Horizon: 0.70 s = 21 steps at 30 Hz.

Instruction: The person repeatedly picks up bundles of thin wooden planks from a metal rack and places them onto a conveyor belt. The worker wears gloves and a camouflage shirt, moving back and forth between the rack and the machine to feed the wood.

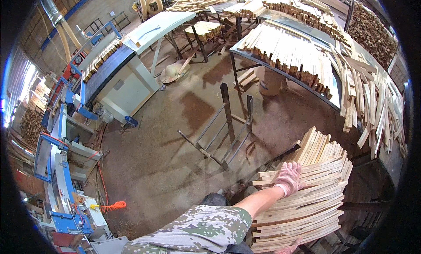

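Observation:
A pile of pale wooden strips (302,210) lies at the lower right, the strips side by side with uneven ends. My left hand (289,178), in a pink work glove, rests on the upper part of this pile, its fingers spread over the wood and not wrapped round a strip. At the lower edge, beside the near end of the pile, only a bit of my right hand (289,247) shows, also gloved in pink; its fingers are mostly cut off by the frame. Behind the left hand, more strips (316,144) run at another angle.
An empty metal frame (219,135) stands on the floor ahead. Beyond it, a table (245,54) carries rows of strips, with loose strips (375,100) heaped at its right. Blue-and-white machinery (61,179) lines the left, with an orange coiled hose (115,206).

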Motion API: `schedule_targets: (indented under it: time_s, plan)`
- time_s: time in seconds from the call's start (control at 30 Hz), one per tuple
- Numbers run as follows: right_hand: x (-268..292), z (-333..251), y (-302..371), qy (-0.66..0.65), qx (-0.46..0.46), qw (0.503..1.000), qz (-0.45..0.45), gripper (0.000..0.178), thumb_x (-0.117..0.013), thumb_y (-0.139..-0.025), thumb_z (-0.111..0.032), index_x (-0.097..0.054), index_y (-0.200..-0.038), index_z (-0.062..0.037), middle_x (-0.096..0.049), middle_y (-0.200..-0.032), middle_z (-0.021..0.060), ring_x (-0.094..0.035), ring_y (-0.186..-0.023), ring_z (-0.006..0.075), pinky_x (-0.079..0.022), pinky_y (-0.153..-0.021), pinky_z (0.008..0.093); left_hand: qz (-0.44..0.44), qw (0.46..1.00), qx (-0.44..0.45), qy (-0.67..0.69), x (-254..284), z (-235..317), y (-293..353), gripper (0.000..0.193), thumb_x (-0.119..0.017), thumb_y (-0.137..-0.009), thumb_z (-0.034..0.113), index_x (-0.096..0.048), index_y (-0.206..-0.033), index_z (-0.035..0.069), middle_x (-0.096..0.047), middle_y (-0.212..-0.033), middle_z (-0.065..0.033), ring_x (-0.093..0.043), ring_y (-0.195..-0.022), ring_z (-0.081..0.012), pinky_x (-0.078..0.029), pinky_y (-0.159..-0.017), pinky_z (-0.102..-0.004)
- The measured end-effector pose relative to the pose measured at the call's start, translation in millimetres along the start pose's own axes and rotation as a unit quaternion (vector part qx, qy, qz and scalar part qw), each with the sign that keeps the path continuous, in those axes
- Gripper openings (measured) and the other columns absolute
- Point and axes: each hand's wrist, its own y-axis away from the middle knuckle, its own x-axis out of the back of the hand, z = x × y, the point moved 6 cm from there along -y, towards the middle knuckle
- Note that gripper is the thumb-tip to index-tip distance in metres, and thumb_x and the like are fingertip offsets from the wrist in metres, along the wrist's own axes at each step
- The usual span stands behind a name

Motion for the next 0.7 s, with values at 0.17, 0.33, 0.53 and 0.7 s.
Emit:
schedule_targets:
  time_s: [0.17, 0.33, 0.53, 0.7]
  plan:
    - [-1, 6, -14, -0.067, -0.044, 0.995, -0.064, 0.082, -0.060, -0.098, -0.065, -0.041, -0.165, -0.0220, -0.040, -0.168, 0.0144, -0.037, -0.150, 0.0410, -0.032, -0.123, 0.0654, 0.009, 1.000, 0.016, -0.007, 1, -3, 2, 0.096, -0.059, -0.095, 0.067, -0.042, -0.157, -0.003, -0.055, -0.138, -0.0194, -0.053, -0.127, -0.0336, -0.035, -0.113, -0.0497]
    - [8, 11, -15, -0.067, -0.026, 0.995, -0.071, 0.082, -0.060, -0.098, -0.064, -0.041, -0.165, -0.0217, -0.038, -0.169, 0.0143, -0.036, -0.152, 0.0410, -0.031, -0.123, 0.0665, 0.020, 1.000, 0.000, -0.014, -2, 1, 1, 0.092, -0.059, -0.096, 0.065, -0.044, -0.156, -0.003, -0.057, -0.142, -0.0204, -0.054, -0.127, -0.0336, -0.037, -0.111, -0.0483]
    - [5, 2, -2, -0.031, -0.032, 0.999, -0.014, 0.077, -0.060, -0.100, -0.059, -0.042, -0.165, -0.0210, -0.033, -0.172, 0.0119, -0.030, -0.156, 0.0383, -0.028, -0.126, 0.0640, 0.030, 0.999, 0.006, -0.022, -2, 0, 1, 0.098, -0.060, -0.093, 0.069, -0.043, -0.156, -0.003, -0.056, -0.134, -0.0178, -0.053, -0.123, -0.0316, -0.036, -0.109, -0.0473]
    - [71, 21, -69, -0.022, 0.032, 0.999, -0.008, 0.073, -0.061, -0.102, -0.055, -0.044, -0.164, -0.0213, -0.033, -0.172, 0.0086, -0.028, -0.156, 0.0364, -0.027, -0.126, 0.0626, 0.022, 1.000, 0.002, -0.006, 1, 0, 1, 0.095, -0.061, -0.093, 0.068, -0.045, -0.154, -0.004, -0.055, -0.130, -0.0171, -0.052, -0.120, -0.0314, -0.036, -0.107, -0.0469]
